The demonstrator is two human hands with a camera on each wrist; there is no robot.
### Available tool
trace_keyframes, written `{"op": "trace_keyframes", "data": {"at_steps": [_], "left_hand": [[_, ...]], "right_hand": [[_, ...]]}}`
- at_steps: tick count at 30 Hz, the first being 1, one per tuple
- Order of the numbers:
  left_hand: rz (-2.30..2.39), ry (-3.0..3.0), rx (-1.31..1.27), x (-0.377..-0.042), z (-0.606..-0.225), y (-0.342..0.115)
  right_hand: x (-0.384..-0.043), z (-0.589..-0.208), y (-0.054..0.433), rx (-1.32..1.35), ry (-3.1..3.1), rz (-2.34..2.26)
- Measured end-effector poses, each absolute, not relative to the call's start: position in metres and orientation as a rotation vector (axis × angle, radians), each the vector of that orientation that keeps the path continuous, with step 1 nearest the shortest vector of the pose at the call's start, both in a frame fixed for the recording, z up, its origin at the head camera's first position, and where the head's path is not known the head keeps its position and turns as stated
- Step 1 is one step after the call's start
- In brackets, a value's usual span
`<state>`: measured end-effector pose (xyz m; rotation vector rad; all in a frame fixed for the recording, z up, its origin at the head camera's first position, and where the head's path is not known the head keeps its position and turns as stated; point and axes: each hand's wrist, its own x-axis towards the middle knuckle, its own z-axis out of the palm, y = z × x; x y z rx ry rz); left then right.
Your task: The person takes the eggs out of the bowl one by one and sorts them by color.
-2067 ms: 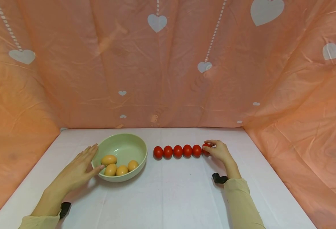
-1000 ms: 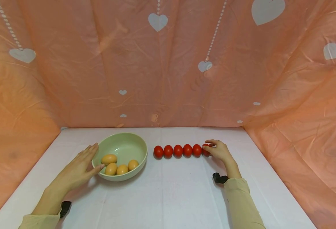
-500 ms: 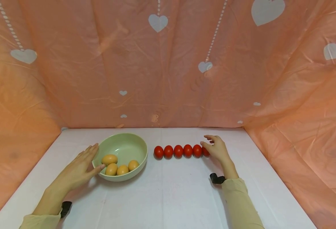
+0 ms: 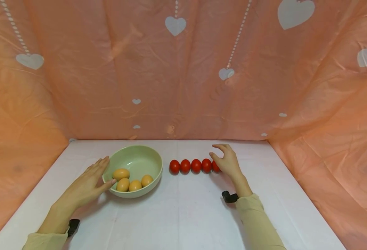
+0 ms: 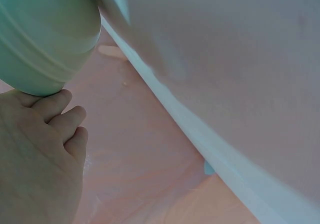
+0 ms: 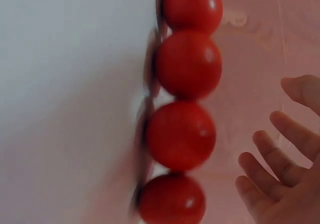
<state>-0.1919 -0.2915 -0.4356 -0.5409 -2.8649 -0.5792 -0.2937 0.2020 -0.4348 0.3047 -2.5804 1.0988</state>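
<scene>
Tomatoes [image 4: 196, 166], red and glossy, sit side by side in a straight row on the white table [image 4: 183, 215], at about one o'clock from its middle as I look down. I count five from my head's view; the last, at the row's three o'clock end, is partly covered by my right hand [image 4: 228, 162], so I cannot tell from there whether the row runs on behind it. That hand hangs over this end with thumb and fingers parted in a wide curve, gripping nothing. Its fingertips stand clear of the tomatoes in the right wrist view.

At ten o'clock on the table stands a pale green bowl [image 4: 139, 158], just past the row's nine o'clock end. My left hand [image 4: 86, 189] lies along the bowl's outside, between its eight and ten o'clock, fingers fairly straight and touching the wall, thumb at the rim at about eight. Four yellow, egg-shaped pieces [image 4: 135, 185] lie inside the bowl, from its nine o'clock side round to its four; whether eggs or fruit, I cannot tell.

Beige sleeves [image 4: 260, 222] cover my forearms, and a small black device [image 4: 229, 197] sits at each wrist. At twelve o'clock, behind the table, hangs an orange cloth [image 4: 199, 107] with pale hearts [image 4: 175, 25].
</scene>
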Motion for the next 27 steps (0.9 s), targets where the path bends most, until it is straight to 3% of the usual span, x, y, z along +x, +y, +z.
{"op": "trace_keyframes", "data": {"at_steps": [27], "left_hand": [[-0.553, -2.866, -0.545, -0.193, -0.436, -0.292]], "right_hand": [[-0.292, -0.403, 0.079, 1.037, -2.500, 0.928]]}}
